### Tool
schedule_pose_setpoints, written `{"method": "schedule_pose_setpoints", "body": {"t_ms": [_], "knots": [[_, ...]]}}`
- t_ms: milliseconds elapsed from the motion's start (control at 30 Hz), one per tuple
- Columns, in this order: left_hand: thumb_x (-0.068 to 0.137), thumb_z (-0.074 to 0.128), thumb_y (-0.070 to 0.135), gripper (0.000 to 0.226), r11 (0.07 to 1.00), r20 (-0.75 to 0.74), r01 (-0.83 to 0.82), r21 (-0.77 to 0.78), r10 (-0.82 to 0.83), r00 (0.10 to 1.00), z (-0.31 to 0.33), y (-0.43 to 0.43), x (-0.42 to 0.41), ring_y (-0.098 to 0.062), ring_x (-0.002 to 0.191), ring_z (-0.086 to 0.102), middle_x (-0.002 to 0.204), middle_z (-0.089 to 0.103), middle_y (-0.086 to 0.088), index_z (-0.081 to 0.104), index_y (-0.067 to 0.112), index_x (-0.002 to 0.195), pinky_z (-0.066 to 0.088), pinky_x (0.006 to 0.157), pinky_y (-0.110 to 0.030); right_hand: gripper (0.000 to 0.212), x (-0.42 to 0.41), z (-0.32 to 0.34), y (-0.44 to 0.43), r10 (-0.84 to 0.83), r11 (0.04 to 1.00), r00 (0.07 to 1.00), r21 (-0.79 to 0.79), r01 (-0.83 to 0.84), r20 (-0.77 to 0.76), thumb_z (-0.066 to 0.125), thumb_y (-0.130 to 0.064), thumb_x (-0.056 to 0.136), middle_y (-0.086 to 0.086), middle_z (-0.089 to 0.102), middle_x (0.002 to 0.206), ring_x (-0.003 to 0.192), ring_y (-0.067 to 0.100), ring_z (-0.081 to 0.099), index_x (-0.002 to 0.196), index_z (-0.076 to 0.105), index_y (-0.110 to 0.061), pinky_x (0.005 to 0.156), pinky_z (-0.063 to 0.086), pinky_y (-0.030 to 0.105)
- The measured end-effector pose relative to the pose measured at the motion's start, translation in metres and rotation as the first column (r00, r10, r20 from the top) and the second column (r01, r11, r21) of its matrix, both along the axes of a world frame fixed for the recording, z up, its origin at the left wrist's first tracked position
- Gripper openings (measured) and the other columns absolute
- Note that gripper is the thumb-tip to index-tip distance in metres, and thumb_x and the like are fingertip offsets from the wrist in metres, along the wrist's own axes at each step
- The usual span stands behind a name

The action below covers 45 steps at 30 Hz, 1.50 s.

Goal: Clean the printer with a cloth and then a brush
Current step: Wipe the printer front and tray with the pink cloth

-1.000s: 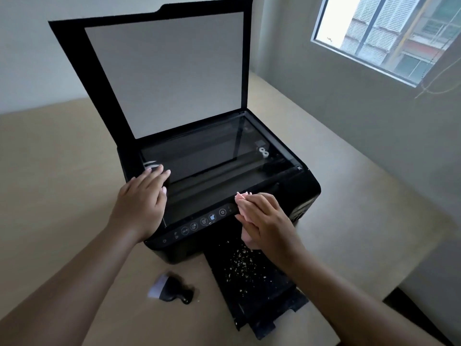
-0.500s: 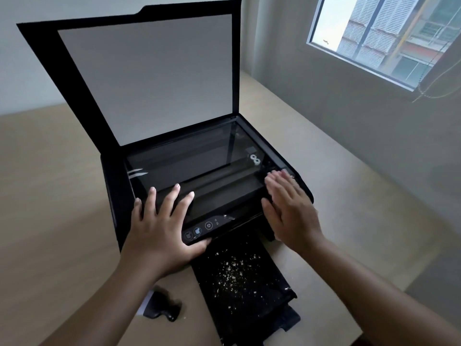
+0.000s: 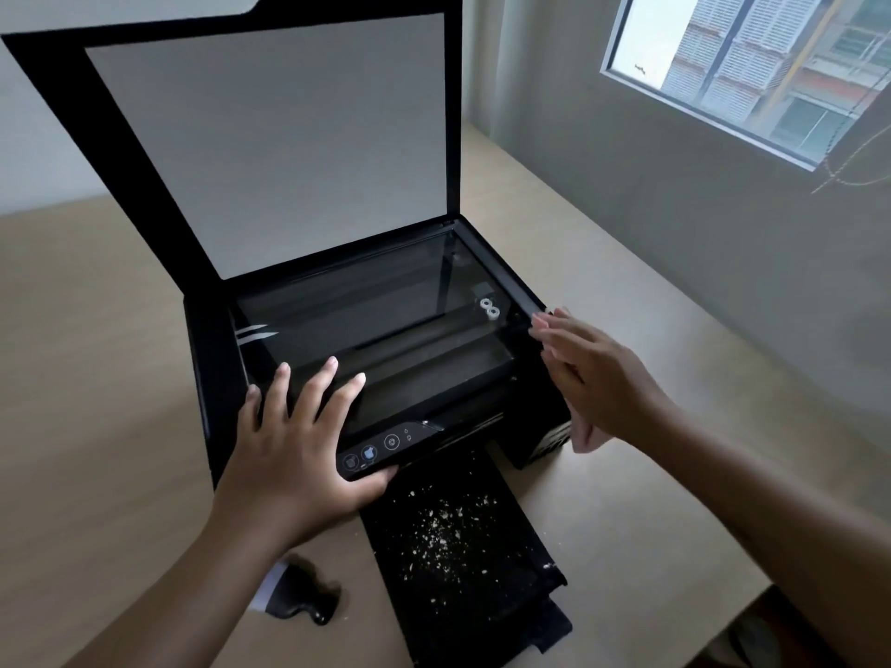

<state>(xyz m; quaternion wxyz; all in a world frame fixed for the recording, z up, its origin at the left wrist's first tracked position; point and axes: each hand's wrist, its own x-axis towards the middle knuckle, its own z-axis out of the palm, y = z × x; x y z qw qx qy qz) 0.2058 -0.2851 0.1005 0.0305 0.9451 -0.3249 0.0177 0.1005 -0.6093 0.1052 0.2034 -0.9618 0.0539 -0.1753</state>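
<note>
A black printer (image 3: 212,378) stands on the table with its scanner lid (image 3: 270,137) raised and the glass (image 3: 366,311) bare. My left hand (image 3: 299,436) lies flat on the front left of the printer, fingers spread over the glass edge and thumb by the control panel (image 3: 381,448). My right hand (image 3: 598,373) presses a pink cloth (image 3: 586,433) against the printer's right side; only the cloth's lower edge shows under the palm. A small black brush (image 3: 301,597) with pale bristles lies on the table, partly behind my left forearm.
The printer's black output tray (image 3: 501,595) sticks out toward me, strewn with pale crumbs (image 3: 443,527). The beige table (image 3: 96,330) runs up to a grey wall on the right, with a window (image 3: 752,65) above. The table's near right corner drops off.
My right hand slid with the cloth from the front panel to the printer's right edge and onto its right side. My left hand shifted from the left corner toward the front middle.
</note>
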Motion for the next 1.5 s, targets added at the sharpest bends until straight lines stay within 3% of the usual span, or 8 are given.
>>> {"method": "schedule_pose_setpoints", "body": {"t_ms": [67, 200, 400, 800, 1000, 1100, 1200, 1500], "knots": [[0.061, 0.042, 0.088, 0.101, 1.000, -0.001, -0.006, -0.001, 0.006, 1.000, 0.001, -0.001, 0.000, -0.036, 0.146, 0.018, 0.160, 0.025, 0.005, 0.031, 0.036, 0.148, 0.018, 0.115, -0.058, 0.031, -0.009, 0.007, -0.007, 0.056, 0.997, 0.998, 0.057, -0.056, -0.005, 0.058, -0.010, 0.095, 0.001, 0.059, 0.136, 0.133, 0.016, 0.049, 0.125, 0.065, -0.015, 0.111, 0.039, 0.030], [0.061, 0.041, 0.088, 0.102, 1.000, -0.008, -0.012, 0.002, 0.012, 1.000, 0.003, -0.002, 0.000, -0.035, 0.147, 0.014, 0.161, 0.022, 0.006, 0.027, 0.037, 0.149, 0.014, 0.117, -0.057, 0.030, 0.008, -0.001, 0.027, -0.264, 0.960, 0.962, 0.114, 0.256, 0.066, 0.048, -0.020, 0.099, 0.009, 0.062, 0.131, 0.126, 0.027, 0.055, 0.122, 0.063, -0.010, 0.104, 0.043, 0.033], [0.062, 0.038, 0.090, 0.103, 1.000, -0.022, -0.017, 0.007, 0.017, 1.000, 0.004, -0.001, 0.000, -0.034, 0.149, 0.009, 0.162, 0.017, 0.007, 0.022, 0.039, 0.150, 0.010, 0.118, -0.056, 0.045, -0.005, -0.012, 0.060, 0.302, 0.940, 0.953, -0.172, -0.296, 0.008, 0.061, -0.031, 0.093, 0.007, 0.051, 0.144, 0.140, 0.022, 0.038, 0.132, 0.056, -0.009, 0.118, 0.029, 0.036], [0.063, 0.031, 0.092, 0.103, 1.000, -0.039, -0.005, -0.015, 0.004, 0.999, 0.004, 0.000, 0.002, -0.030, 0.149, -0.004, 0.164, 0.004, 0.010, 0.010, 0.043, 0.151, 0.002, 0.119, -0.053, 0.042, -0.014, 0.017, 0.034, 0.029, 0.974, 0.987, -0.218, -0.064, -0.160, 0.053, -0.030, 0.088, -0.001, 0.053, 0.124, 0.105, 0.027, 0.043, 0.129, 0.055, -0.021, 0.079, 0.052, 0.046], [0.062, 0.034, 0.092, 0.104, 1.000, -0.025, 0.001, -0.019, -0.002, 1.000, 0.003, 0.001, 0.001, -0.032, 0.149, 0.000, 0.163, 0.008, 0.009, 0.013, 0.041, 0.151, 0.005, 0.118, -0.054, 0.053, -0.019, 0.019, 0.047, 0.044, 0.986, 0.978, -0.150, -0.075, -0.203, 0.052, -0.056, 0.089, -0.003, 0.052, 0.124, 0.108, 0.023, 0.043, 0.131, 0.054, -0.023, 0.084, 0.047, 0.035], [0.062, 0.034, 0.091, 0.104, 1.000, -0.020, -0.001, -0.024, 0.000, 1.000, 0.004, 0.001, 0.001, -0.033, 0.149, 0.002, 0.163, 0.010, 0.008, 0.015, 0.041, 0.151, 0.005, 0.118, -0.054, 0.028, -0.015, 0.025, 0.043, -0.049, 0.997, 0.995, -0.062, 0.043, -0.088, 0.053, -0.035, 0.097, 0.003, 0.061, 0.111, 0.097, 0.027, 0.054, 0.123, 0.058, -0.024, 0.078, 0.052, 0.043], [0.062, 0.034, 0.091, 0.104, 1.000, -0.015, 0.001, -0.020, -0.001, 1.000, 0.003, 0.001, 0.001, -0.033, 0.149, 0.003, 0.163, 0.011, 0.008, 0.015, 0.041, 0.150, 0.006, 0.118, -0.055, 0.016, -0.017, 0.032, 0.048, -0.021, 0.985, 0.993, -0.170, 0.001, -0.112, 0.057, -0.028, 0.095, 0.004, 0.059, 0.107, 0.095, 0.028, 0.054, 0.109, 0.065, -0.023, 0.068, 0.053, 0.040], [0.062, 0.035, 0.090, 0.103, 1.000, -0.013, 0.004, -0.025, -0.004, 1.000, 0.004, 0.002, 0.001, -0.034, 0.149, 0.004, 0.163, 0.012, 0.007, 0.017, 0.040, 0.150, 0.007, 0.118, -0.055, 0.016, -0.014, 0.045, 0.064, -0.071, 0.946, 0.983, -0.325, 0.013, -0.168, 0.053, -0.031, 0.096, -0.003, 0.051, 0.110, 0.099, 0.021, 0.051, 0.106, 0.058, -0.019, 0.078, 0.048, 0.038]]}}
